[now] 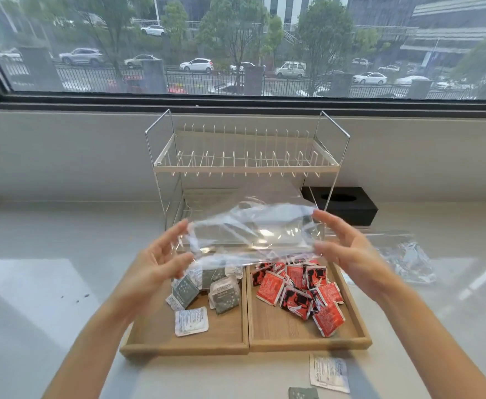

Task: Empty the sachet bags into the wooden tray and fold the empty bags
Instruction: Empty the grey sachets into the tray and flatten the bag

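An empty clear plastic bag (253, 228) is stretched flat in the air between my left hand (158, 263) and my right hand (348, 251), each pinching one end. It hovers over the back of the wooden tray (247, 344). The tray has two compartments. Grey-green and white sachets (204, 295) lie in the left one. Red sachets (302, 292) are piled in the right one.
A white wire dish rack (246, 165) stands right behind the tray, with a black box (348, 204) to its right. Another crumpled clear bag (408, 260) lies on the counter at the right. Two loose sachets, a white sachet (328, 372) and a grey sachet (303, 393), lie in front of the tray.
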Demonstrator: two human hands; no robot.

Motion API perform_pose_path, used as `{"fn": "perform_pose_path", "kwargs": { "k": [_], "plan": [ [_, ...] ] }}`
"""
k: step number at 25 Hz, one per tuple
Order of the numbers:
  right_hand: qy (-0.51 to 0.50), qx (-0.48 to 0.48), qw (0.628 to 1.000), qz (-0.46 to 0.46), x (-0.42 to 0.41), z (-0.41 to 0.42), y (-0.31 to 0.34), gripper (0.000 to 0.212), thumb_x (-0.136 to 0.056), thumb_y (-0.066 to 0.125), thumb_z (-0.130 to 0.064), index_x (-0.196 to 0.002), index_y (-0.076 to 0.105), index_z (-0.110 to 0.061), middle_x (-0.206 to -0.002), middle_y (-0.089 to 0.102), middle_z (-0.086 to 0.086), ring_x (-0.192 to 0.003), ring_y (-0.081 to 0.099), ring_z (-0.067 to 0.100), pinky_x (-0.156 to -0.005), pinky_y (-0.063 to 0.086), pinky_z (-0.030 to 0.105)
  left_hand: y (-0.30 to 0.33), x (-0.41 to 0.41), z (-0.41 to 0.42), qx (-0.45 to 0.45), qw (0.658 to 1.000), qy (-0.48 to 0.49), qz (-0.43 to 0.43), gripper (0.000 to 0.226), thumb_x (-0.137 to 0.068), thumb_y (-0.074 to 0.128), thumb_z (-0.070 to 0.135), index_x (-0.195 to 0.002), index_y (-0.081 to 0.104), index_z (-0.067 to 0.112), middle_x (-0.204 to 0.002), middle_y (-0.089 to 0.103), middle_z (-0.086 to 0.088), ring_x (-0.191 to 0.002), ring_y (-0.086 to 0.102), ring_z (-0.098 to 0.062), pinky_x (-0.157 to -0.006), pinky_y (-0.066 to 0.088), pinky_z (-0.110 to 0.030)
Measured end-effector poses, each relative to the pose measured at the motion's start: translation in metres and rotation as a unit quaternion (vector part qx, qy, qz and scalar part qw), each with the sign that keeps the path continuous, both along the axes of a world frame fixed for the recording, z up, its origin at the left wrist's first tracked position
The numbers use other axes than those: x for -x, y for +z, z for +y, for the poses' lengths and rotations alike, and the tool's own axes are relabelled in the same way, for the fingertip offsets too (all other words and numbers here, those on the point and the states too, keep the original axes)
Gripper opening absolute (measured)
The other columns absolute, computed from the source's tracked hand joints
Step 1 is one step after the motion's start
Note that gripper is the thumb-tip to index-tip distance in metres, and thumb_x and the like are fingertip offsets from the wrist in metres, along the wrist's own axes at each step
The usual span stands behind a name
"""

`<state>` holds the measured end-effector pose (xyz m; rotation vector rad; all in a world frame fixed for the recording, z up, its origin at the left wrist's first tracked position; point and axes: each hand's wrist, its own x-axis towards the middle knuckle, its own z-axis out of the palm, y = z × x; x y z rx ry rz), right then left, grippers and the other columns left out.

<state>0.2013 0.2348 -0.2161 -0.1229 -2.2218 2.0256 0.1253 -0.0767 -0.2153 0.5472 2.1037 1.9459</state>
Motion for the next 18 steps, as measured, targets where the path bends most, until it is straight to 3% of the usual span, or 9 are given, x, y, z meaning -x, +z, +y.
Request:
{"fn": "perform_pose_path", "kwargs": {
  "k": [1, 3, 5, 7, 9, 11, 12, 15, 18],
  "plan": [
    [-0.007, 0.003, 0.999, -0.036, -0.009, -0.002, -0.024, 0.059, -0.063, 0.074, -0.030, -0.117, 0.054, -0.044, -0.131, 0.050, -0.021, -0.120, 0.050, 0.010, -0.100, 0.043, 0.037, -0.023, -0.006, 0.001, 0.033, 0.999, -0.005, -0.028, 0.063, -0.071, 0.066, 0.017, -0.127, 0.044, 0.039, -0.113, 0.057, 0.020, -0.079, 0.054, -0.010, -0.064, 0.050, -0.015],
    [-0.023, -0.003, 0.995, -0.097, -0.027, -0.005, -0.067, 0.058, -0.069, 0.073, -0.019, -0.118, 0.053, -0.041, -0.130, 0.048, -0.020, -0.120, 0.047, 0.009, -0.095, 0.043, 0.029, -0.063, -0.016, 0.003, 0.091, 0.993, -0.026, -0.075, 0.063, -0.078, 0.066, 0.013, -0.129, 0.040, 0.039, -0.111, 0.051, 0.022, -0.081, 0.051, -0.004, -0.067, 0.049, -0.012],
    [-0.041, -0.018, 0.988, -0.148, -0.040, -0.008, -0.097, 0.056, -0.074, 0.070, -0.006, -0.119, 0.054, -0.035, -0.123, 0.052, -0.016, -0.103, 0.055, -0.001, -0.080, 0.044, 0.013, -0.093, -0.025, 0.005, 0.145, 0.983, -0.042, -0.105, 0.063, -0.082, 0.063, 0.010, -0.134, 0.038, 0.033, -0.099, 0.049, 0.017, -0.080, 0.046, 0.002, -0.068, 0.043, -0.007],
    [-0.052, -0.017, 0.981, -0.186, -0.049, -0.009, -0.115, 0.047, -0.076, 0.068, -0.005, -0.114, 0.056, -0.029, -0.113, 0.058, -0.009, -0.081, 0.062, -0.008, -0.066, 0.048, 0.008, -0.109, -0.031, 0.006, 0.181, 0.975, -0.047, -0.119, 0.061, -0.083, 0.062, 0.009, -0.134, 0.039, 0.031, -0.114, 0.053, 0.008, -0.091, 0.049, -0.001, -0.076, 0.041, -0.012],
    [-0.072, -0.014, 0.975, -0.208, -0.051, -0.009, -0.121, 0.036, -0.079, 0.067, -0.010, -0.113, 0.059, -0.020, -0.108, 0.063, -0.002, -0.082, 0.063, 0.000, -0.068, 0.053, 0.017, -0.117, -0.032, 0.005, 0.201, 0.971, -0.045, -0.119, 0.058, -0.081, 0.065, 0.013, -0.131, 0.041, 0.032, -0.130, 0.048, 0.003, -0.107, 0.049, -0.008, -0.086, 0.037, -0.020],
    [-0.106, 0.007, 0.971, -0.213, -0.049, -0.008, -0.123, 0.032, -0.083, 0.064, -0.013, -0.115, 0.056, -0.011, -0.101, 0.066, 0.003, -0.076, 0.062, 0.014, -0.059, 0.055, 0.024, -0.121, -0.032, 0.004, 0.198, 0.973, -0.031, -0.118, 0.053, -0.081, 0.066, 0.020, -0.128, 0.045, 0.033, -0.130, 0.047, 0.004, -0.117, 0.045, -0.010, -0.096, 0.034, -0.024],
    [-0.125, 0.017, 0.969, -0.215, -0.046, -0.008, -0.122, 0.032, -0.084, 0.063, -0.014, -0.115, 0.055, -0.010, -0.095, 0.066, 0.005, -0.070, 0.060, 0.016, -0.054, 0.054, 0.024, -0.122, -0.032, 0.005, 0.190, 0.974, -0.015, -0.122, 0.046, -0.083, 0.064, 0.023, -0.124, 0.047, 0.034, -0.128, 0.049, 0.004, -0.116, 0.047, -0.010, -0.096, 0.036, -0.024],
    [-0.160, 0.009, 0.958, -0.240, -0.037, -0.010, -0.123, 0.031, -0.088, 0.058, -0.021, -0.117, 0.052, -0.010, -0.078, 0.062, 0.004, -0.060, 0.053, 0.014, -0.049, 0.045, 0.021, -0.121, -0.034, 0.015, 0.143, 0.978, 0.061, -0.140, 0.032, -0.091, 0.049, 0.030, -0.122, 0.048, 0.033, -0.114, 0.054, 0.004, -0.093, 0.054, -0.003, -0.073, 0.047, -0.017],
    [-0.142, -0.030, 0.957, -0.253, -0.028, -0.014, -0.127, 0.030, -0.090, 0.055, -0.025, -0.117, 0.055, -0.012, -0.066, 0.055, -0.004, -0.043, 0.046, 0.006, -0.039, 0.035, 0.017, -0.127, -0.031, 0.022, 0.149, 0.966, 0.145, -0.154, 0.040, -0.095, 0.040, 0.024, -0.135, 0.038, 0.023, -0.114, 0.053, -0.006, -0.098, 0.056, -0.022, -0.085, 0.047, -0.033]
  ]
}}
